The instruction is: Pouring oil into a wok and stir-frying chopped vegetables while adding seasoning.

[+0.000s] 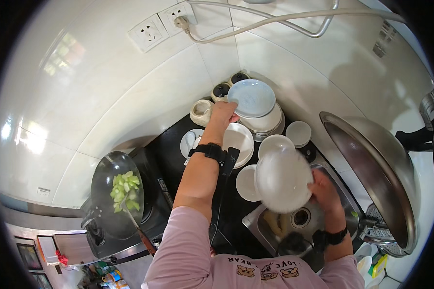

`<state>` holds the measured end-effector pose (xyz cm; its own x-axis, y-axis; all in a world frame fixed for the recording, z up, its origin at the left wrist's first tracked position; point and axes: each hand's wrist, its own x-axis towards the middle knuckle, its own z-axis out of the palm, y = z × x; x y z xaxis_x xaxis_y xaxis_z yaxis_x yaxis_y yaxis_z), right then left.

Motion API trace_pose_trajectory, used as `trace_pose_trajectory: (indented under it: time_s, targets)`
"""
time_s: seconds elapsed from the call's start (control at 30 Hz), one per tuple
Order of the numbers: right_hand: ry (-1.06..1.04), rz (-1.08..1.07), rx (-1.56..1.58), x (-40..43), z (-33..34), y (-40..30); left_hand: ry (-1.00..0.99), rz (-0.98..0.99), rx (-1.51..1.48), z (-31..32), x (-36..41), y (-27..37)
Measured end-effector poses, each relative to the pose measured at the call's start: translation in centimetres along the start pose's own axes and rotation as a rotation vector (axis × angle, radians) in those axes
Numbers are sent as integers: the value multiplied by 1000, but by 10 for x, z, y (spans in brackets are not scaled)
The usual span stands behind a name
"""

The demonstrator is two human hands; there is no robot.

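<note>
My left hand (pixel 225 111) reaches to the back of the counter and grips the near-left rim of a light blue plate (pixel 251 98). That plate sits over a stack of white plates (pixel 264 123); whether it touches the stack cannot be told. In my right hand (pixel 324 190) is a white dish (pixel 284 182), held by its right edge and blurred by motion, above the corner of the sink. Partly behind it are a white bowl (pixel 276 144) and another white bowl (pixel 246 183). A pile of white dishes (pixel 238 142) lies beside my left forearm.
At left, a wok (pixel 110 216) holds cut green vegetable pieces (pixel 124 186) and a spatula (pixel 141 231). Lidded jars (pixel 220 91) stand in the corner. Small bowls (pixel 298 133) sit behind the steel sink (pixel 253 220). A large metal lid or pan (pixel 376 180) leans at right.
</note>
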<state>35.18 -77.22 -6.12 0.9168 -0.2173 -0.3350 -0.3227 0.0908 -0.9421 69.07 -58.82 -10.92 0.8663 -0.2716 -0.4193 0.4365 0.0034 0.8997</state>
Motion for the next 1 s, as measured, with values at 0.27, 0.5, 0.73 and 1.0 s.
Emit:
trace_pose_trajectory:
  time_s: [0.27,0.5,0.73,1.0]
  targets:
    - [-393,233,-28,-42,19,58,15,32,399,18,8,-1]
    - [-473,272,-191,-36,59,74,17,54,504,19,27,-14]
    - [-520,138,-254,-30,78,98,102,204,1027,22,23,-9]
    - [-541,263,-187,-20,111,118,212,318,1197,16,21,-26]
